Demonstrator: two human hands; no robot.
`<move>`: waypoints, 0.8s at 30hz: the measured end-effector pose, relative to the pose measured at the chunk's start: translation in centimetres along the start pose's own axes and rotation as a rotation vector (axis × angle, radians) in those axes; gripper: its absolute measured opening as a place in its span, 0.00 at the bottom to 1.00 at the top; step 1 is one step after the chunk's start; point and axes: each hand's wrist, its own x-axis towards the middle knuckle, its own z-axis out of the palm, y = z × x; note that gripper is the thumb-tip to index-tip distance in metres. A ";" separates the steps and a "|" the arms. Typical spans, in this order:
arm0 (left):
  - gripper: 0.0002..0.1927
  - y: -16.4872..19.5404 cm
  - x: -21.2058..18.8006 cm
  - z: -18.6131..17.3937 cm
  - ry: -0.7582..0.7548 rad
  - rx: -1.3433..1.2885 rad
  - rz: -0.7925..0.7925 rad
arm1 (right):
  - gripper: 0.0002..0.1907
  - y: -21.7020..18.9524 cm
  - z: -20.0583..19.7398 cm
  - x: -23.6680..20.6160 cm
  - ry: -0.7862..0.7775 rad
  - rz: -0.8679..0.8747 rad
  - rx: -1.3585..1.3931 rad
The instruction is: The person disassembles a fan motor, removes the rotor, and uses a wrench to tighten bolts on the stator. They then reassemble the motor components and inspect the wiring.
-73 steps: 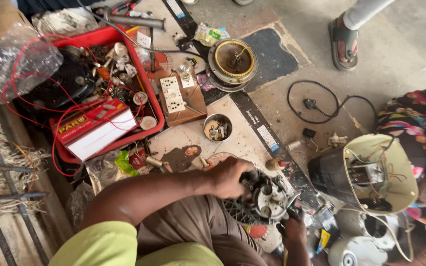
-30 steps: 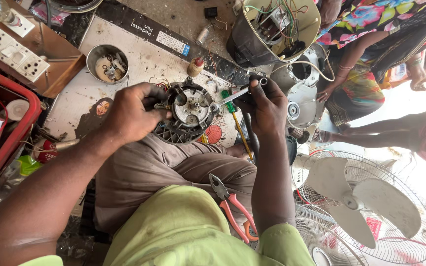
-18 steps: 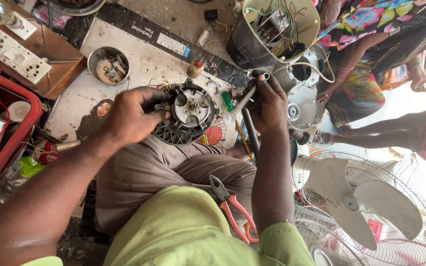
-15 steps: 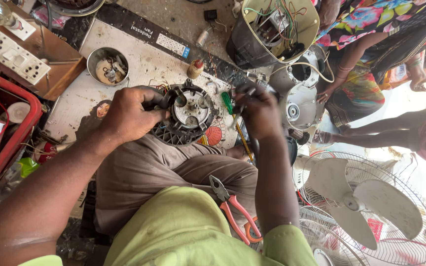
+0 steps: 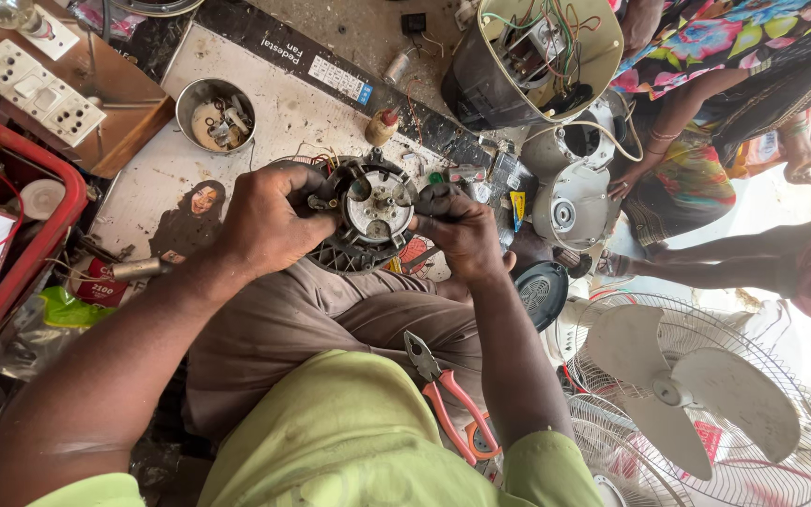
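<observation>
Head cam looking straight down at somebody's lap, so here's what's going on. Left hand (image 5: 269, 223) has its grip wrapped tight around the left edge of a fan motor (image 5: 365, 211), which sits on the knees just above the brown trousers, over a flat cardboard box (image 5: 265, 122) lying on the floor. Right hand (image 5: 457, 230) is clamped on the motor's right side, fingers curled in toward the round silver centre plate.

Compared with a second ago: the right hand was holding a screwdriver-looking tool up near the motor's top right, and now I can't make out that tool in the hand, which has dropped lower and closed in on the housing. Left hand has barely shifted. Motor is in pretty much the same spot.

Around it: red-handled pliers (image 5: 448, 394) resting on the thigh, a small metal bowl (image 5: 215, 115) of bits on the box, a white switch board (image 5: 39, 92) top left, a red crate (image 5: 44, 249) at the left edge. Off to the right there's a white fan with its wire guard (image 5: 696, 394), and an open fan housing (image 5: 537, 56) full of wires up top. Another person in a flowery dress (image 5: 706, 66) sits at the right.
</observation>
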 end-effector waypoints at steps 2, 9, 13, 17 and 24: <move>0.11 -0.2 0.2 0.3 0.000 -0.035 -0.012 | 0.09 -0.1 -0.2 0.1 -0.043 0.001 -0.053; 0.12 0.0 -0.1 0.4 0.050 0.036 0.083 | 0.08 0.0 -0.5 0.4 -0.028 0.054 -0.044; 0.15 0.2 0.1 0.1 -0.006 -0.066 -0.018 | 0.08 0.4 -0.5 0.0 0.010 -0.009 -0.191; 0.11 0.1 0.4 0.2 -0.047 -0.029 -0.161 | 0.09 0.3 -0.6 -0.4 0.006 -0.004 -0.135; 0.15 0.3 -0.3 0.3 0.005 -0.089 0.016 | 0.10 0.1 -0.7 0.0 -0.044 -0.005 -0.128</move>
